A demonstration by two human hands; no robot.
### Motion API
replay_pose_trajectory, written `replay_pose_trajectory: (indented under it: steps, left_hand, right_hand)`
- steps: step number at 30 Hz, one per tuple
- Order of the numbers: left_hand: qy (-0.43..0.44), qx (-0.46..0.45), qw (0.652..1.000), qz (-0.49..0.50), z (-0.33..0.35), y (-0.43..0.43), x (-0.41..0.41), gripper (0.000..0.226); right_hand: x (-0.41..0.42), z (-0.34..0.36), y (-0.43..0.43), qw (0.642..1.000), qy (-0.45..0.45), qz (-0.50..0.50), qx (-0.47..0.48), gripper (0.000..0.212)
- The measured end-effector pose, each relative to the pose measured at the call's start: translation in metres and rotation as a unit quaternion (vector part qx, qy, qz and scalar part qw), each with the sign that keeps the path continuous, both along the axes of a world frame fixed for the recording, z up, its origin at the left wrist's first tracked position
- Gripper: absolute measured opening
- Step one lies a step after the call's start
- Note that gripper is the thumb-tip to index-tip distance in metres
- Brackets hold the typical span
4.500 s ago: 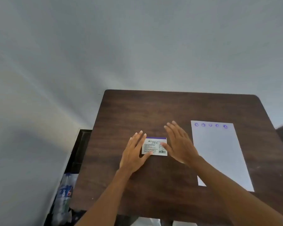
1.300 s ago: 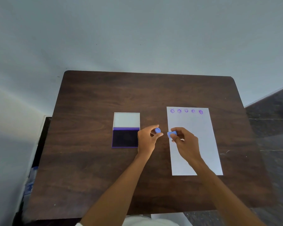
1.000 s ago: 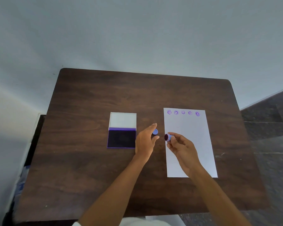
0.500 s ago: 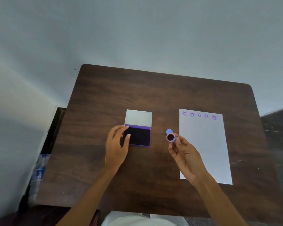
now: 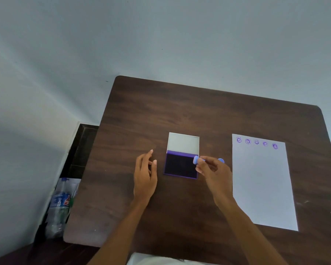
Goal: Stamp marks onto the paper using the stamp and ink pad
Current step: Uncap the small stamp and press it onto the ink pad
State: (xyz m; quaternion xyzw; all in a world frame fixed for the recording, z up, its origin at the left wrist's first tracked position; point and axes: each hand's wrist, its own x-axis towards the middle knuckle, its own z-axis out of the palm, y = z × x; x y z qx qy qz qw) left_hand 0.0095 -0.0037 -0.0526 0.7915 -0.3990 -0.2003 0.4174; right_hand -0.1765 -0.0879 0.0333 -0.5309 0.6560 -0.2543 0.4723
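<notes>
The ink pad [image 5: 181, 166] lies open at the middle of the dark wooden table [image 5: 199, 115], its white lid [image 5: 183, 141] folded back and the dark purple pad facing up. My right hand [image 5: 213, 174] pinches a small blue round stamp [image 5: 195, 160] at the pad's right edge. A blue cap [image 5: 221, 160] sits on the table just behind that hand. My left hand [image 5: 145, 175] rests to the left of the pad, fingers apart, holding nothing. The white paper [image 5: 262, 184] lies on the right with a row of several purple marks [image 5: 256, 142] along its top.
A plastic bottle [image 5: 60, 205] stands on the floor beside the table's left edge. A pale wall runs behind the table. White cloth [image 5: 151, 260] shows at the bottom edge, below the table's near side.
My right hand carried the stamp left from beside the paper to the pad's right edge. My left hand drew back off the pad. The cap now lies on the table.
</notes>
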Motion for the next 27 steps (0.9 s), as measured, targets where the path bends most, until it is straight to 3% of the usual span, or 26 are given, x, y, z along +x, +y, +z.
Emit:
replay_pose_trajectory:
  steps: [3, 9, 16, 27]
  left_hand:
    - [-0.015, -0.016, 1.000, -0.022, -0.005, 0.002, 0.001, 0.038]
    - [-0.029, -0.028, 0.998, -0.046, -0.010, 0.003, 0.002, 0.041]
    - [-0.054, -0.012, 0.997, -0.062, -0.013, 0.003, 0.001, 0.044]
    - [-0.181, 0.053, 0.961, -0.203, -0.010, -0.013, -0.001, 0.111]
  right_hand:
    - [0.009, -0.007, 0.000, 0.997, 0.060, 0.026, -0.036, 0.028]
    - [0.020, -0.016, 0.000, 0.959, 0.167, 0.154, -0.167, 0.018]
    - [0.036, -0.024, -0.006, 0.909, 0.269, 0.277, -0.158, 0.026]
    - [0.033, -0.044, -0.007, 0.795, 0.377, 0.431, -0.201, 0.039]
